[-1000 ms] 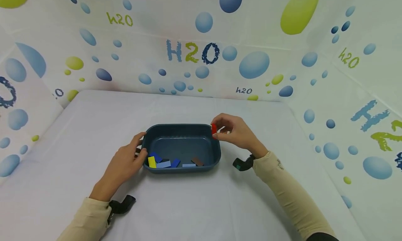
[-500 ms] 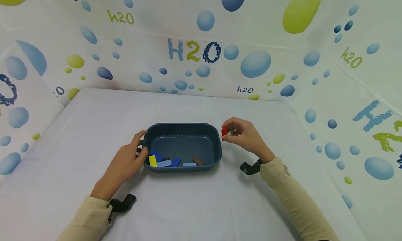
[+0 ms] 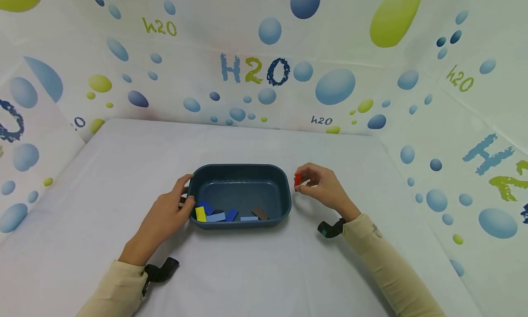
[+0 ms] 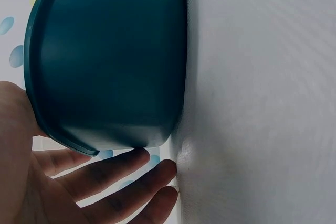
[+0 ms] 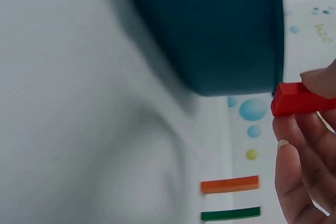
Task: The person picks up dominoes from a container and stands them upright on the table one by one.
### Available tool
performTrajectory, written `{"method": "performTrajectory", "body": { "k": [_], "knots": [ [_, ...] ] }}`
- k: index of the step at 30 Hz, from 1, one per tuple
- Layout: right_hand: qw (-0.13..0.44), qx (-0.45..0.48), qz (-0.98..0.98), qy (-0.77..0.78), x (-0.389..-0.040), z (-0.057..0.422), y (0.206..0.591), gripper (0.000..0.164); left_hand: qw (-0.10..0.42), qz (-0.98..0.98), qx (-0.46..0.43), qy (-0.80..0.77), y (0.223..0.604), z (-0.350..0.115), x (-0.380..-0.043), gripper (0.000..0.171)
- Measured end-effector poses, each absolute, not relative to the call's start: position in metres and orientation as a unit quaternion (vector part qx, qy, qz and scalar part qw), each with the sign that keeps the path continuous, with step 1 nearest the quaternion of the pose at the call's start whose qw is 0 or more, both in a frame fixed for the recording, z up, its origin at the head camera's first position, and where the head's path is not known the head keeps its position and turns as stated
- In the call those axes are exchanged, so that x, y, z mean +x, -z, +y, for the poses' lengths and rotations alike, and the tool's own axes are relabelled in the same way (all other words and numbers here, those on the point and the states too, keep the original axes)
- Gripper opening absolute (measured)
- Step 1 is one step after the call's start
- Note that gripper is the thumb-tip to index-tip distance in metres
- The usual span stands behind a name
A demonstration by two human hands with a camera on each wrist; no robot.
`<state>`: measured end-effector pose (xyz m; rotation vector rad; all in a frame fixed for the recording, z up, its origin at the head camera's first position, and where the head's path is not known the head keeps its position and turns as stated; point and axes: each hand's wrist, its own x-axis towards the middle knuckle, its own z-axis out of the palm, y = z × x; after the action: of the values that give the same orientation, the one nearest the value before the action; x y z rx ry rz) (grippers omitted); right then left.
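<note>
My left hand (image 3: pixel 169 209) holds the left end of a dark blue plastic tub (image 3: pixel 239 224), its thumb at the rim. In the left wrist view its spread fingers (image 4: pixel 105 174) lie along the outer wall (image 4: pixel 110 66). Just beyond the tub's right end, my right hand (image 3: pixel 323 186) pinches a red block (image 5: pixel 299 99) between thumb and fingers. Inside the tub, along the near side, lie a yellow block (image 3: pixel 200 214), a brown block (image 3: pixel 261 213), light blue blocks (image 3: pixel 216 217) and dark blue blocks (image 3: pixel 232 215).
An orange block (image 5: pixel 231 184) and a green block (image 5: pixel 231 214) stand upright on the table, seen in the right wrist view and hidden behind the right hand from above. A white cloth (image 3: pixel 247 271) covers the table. Printed sheets (image 3: pixel 247 28) form walls behind and at the sides.
My right hand has moved right from the tub's right rim, then down towards the table, carrying the red block. The left hand and the tub have stayed put.
</note>
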<state>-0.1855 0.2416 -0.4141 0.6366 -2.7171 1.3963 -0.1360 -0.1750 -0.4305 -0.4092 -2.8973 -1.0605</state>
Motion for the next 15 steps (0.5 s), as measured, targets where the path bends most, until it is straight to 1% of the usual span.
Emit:
{"method": "performTrajectory", "body": {
  "k": [7, 15],
  "knots": [
    [0.014, 0.2, -0.876, -0.439, -0.184, 0.243, 0.426, 0.025, 0.016, -0.931, -0.133, 0.339, 0.43, -0.175, -0.136, 0.058],
    [0.015, 0.199, -0.885, -0.421, -0.186, 0.243, 0.437, 0.027, 0.015, -0.931, -0.132, 0.339, 0.431, -0.175, -0.137, 0.058]
  ]
}}
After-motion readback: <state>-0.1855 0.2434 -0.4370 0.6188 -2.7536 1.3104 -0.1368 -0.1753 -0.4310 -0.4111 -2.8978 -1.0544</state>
